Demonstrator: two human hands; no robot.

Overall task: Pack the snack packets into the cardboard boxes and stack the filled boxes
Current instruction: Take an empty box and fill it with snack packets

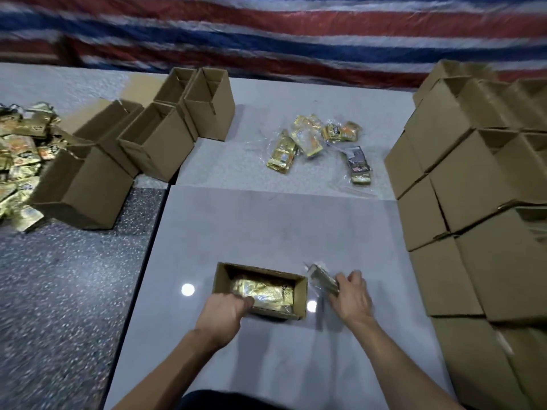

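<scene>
Cardboard: five open boxes [157, 143]; left hand [222, 312], one box [299, 297]; right hand [352, 297], one packet [323, 281].

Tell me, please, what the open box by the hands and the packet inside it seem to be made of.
The open box looks like plain brown cardboard, matte, with raw cut edges. The packet inside it seems gold metallised film or foil, glossy: it shines and creases; which one, I cannot tell.
</scene>
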